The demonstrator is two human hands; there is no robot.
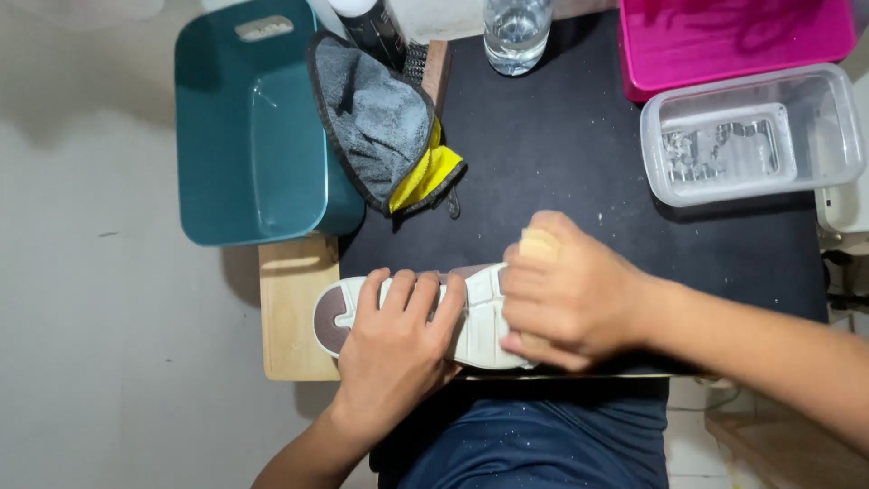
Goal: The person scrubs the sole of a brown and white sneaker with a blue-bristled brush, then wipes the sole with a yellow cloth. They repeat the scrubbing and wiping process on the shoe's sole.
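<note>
**Sole up, scrubbing under way**

Your left hand (398,335) presses flat, fingers spread, pinning the shoe (425,317) sole-up. Your right hand (566,294) is closed around a tan brush (539,244), working the heel end. Next stroke needs steady pressure. Beyond your fingers: grey cloth (380,118), teal bin (244,136).

A home cleaning corner, improvised rather than commercial. A small wooden table (291,308) is carrying a black mat (579,163), and household containers are crowding it: a teal plastic tub (244,136), a pink bin (733,41), a clear plastic box (751,136). A grey-and-yellow cloth (385,122) is hanging over the tub's edge beside a water bottle (516,32); plain pale flooring (90,317) is showing below.
</note>
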